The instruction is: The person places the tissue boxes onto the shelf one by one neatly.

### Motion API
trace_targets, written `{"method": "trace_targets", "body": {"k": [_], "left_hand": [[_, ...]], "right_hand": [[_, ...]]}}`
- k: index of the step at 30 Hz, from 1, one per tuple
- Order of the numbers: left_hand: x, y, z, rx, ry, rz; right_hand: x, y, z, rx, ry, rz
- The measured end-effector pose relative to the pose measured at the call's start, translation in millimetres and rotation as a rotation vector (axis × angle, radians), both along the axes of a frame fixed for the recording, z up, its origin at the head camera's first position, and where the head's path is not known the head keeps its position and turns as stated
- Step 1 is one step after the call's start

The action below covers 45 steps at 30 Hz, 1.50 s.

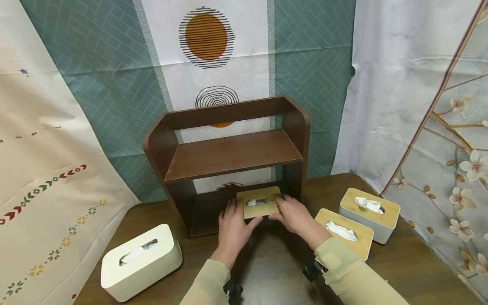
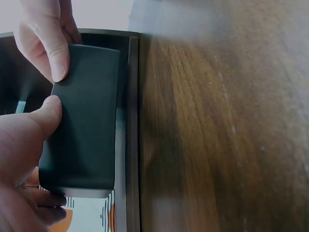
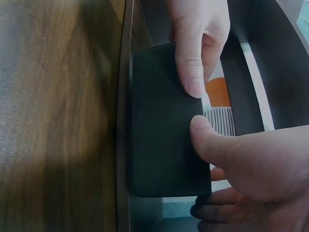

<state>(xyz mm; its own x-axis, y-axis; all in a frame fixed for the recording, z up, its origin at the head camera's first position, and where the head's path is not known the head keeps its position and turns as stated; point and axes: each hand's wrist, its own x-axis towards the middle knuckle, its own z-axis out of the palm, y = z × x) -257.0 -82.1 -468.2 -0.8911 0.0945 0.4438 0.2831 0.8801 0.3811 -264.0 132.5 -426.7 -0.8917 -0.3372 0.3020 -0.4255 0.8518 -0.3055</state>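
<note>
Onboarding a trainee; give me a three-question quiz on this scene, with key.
1. What do the left hand and right hand both hold? (a) loose white tissue (b) rectangular wood-topped tissue box (c) black wrist strap
2. True or false: the plain cream, round-cornered tissue box stands on the brown wooden table, left of both hands.
3. How many tissue boxes show in the head view?

Key: 1. b. 2. True. 3. Four: one held, three on the table.

Dark box (image 3: 166, 130) between fingers (image 3: 222, 211)
</note>
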Motion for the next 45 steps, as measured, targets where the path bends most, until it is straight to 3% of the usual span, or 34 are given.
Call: {"method": "trace_targets", "body": {"k": [18, 27, 37, 45], "left_hand": [[-13.2, 7, 0.3, 0.009, -0.037, 0.005], [-18.8, 7, -2.7, 0.017, -0.050, -0.008], [-22.2, 8, -0.8, 0.012, -0.061, -0.006], [-23.7, 9, -2.5, 0.009, -0.061, -0.007]], "right_hand": [[-13.8, 4, 6.0, 0.033, -0.098, -0.005], [-18.8, 4, 1.4, 0.032, -0.123, -0.005], [-19.9, 4, -3.1, 0.056, -0.055, 0.006], [-13.2, 1, -3.6, 0.075, -0.091, -0.027]]}}
